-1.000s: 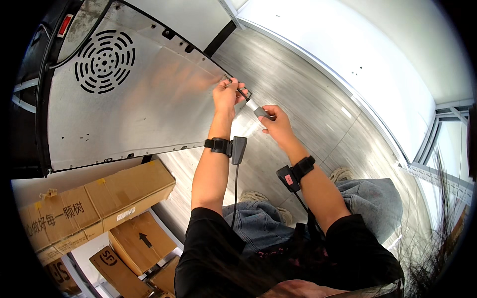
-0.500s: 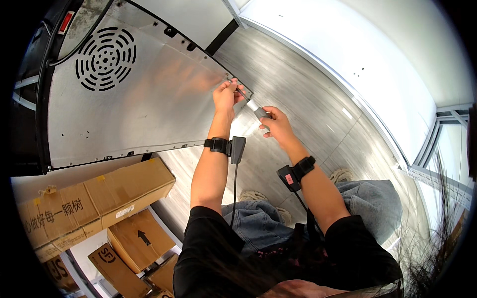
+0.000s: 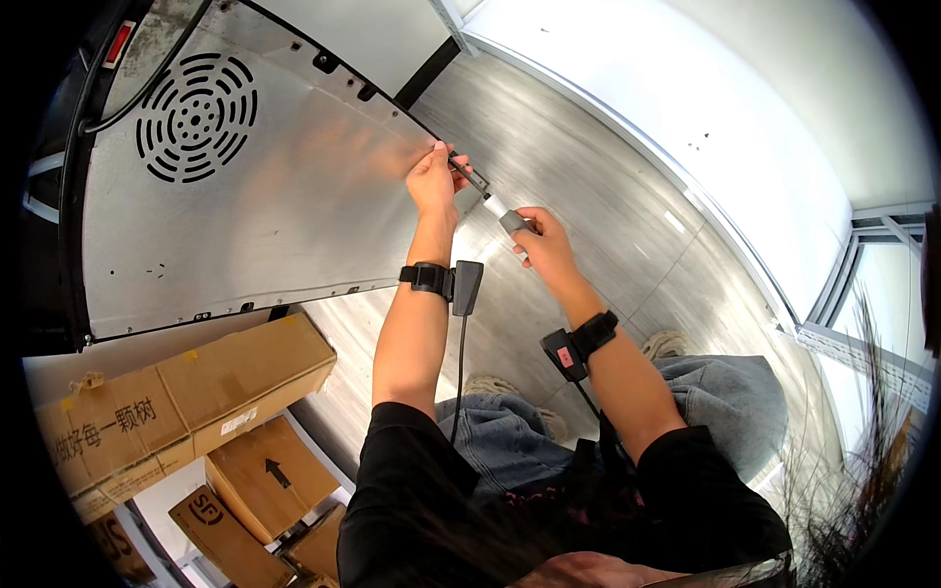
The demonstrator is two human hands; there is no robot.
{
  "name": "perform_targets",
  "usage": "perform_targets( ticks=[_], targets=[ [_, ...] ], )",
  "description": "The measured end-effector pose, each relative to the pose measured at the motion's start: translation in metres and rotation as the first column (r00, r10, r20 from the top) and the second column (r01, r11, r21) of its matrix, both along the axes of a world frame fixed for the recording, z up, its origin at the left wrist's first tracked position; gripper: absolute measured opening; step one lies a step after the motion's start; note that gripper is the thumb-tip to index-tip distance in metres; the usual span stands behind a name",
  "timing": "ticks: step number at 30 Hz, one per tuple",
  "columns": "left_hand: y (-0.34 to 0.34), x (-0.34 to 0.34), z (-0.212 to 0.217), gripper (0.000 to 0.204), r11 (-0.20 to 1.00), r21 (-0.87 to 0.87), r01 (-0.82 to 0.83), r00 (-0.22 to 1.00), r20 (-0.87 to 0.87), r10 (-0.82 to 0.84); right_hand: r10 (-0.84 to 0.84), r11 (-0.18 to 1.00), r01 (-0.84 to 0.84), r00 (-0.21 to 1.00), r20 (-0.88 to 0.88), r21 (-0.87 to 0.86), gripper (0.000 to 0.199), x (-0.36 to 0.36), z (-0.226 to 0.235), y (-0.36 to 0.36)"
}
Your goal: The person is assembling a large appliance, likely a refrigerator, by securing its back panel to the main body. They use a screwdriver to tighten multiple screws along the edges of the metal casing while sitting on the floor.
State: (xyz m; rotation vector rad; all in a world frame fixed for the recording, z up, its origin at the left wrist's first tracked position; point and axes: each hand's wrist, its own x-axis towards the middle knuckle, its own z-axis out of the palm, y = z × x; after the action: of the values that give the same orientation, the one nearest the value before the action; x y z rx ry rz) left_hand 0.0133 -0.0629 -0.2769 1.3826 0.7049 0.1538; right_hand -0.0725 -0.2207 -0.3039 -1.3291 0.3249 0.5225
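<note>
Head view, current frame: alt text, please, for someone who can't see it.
A person's right hand holds a tool with a grey-and-white handle, its dark shaft pointing along the edge of a large metal panel, where the left hand is. Cardboard boxes sit at lower left.

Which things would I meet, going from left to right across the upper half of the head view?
Small red piece → round vent → left hand → white neck of the tool → right hand → small dark specks.
</note>
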Motion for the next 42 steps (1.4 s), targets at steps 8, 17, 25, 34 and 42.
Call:
perform_targets(
  ticks=[8,17,25,34,42],
  targets=[
    [0.001,0.002,-0.001,0.022,0.999,0.031,0.016,1.0,-0.003,-0.016,0.004,1.0,-0.004,1.0,0.025,0.0,0.034,0.0,0.0,0.0],
    [0.002,0.004,-0.002,0.029,0.996,-0.059,0.069,0.998,0.013,-0.069,-0.016,1.0,0.016,0.999,0.027,0.002,0.034,0.001,0.002,-0.002],
    [0.004,0.002,-0.013,0.03,0.98,-0.158,0.118,0.993,0.046,-0.112,-0.009,1.0,0.009,1.0,0.017,0.008,0.033,0.0,0.0,-0.001],
    [-0.001,0.005,-0.02,0.033,0.966,-0.184,0.184,0.981,0.09,-0.17,-0.083,0.995,0.085,0.996,-0.038,0.044,0.034,0.002,-0.004,-0.005],
    [-0.042,0.033,-0.036,0.032,0.951,-0.174,0.257,0.966,0.076,-0.247,-0.283,0.959,0.283,0.958,-0.047,-0.015,0.031,0.006,-0.011,-0.05]
  ],
)
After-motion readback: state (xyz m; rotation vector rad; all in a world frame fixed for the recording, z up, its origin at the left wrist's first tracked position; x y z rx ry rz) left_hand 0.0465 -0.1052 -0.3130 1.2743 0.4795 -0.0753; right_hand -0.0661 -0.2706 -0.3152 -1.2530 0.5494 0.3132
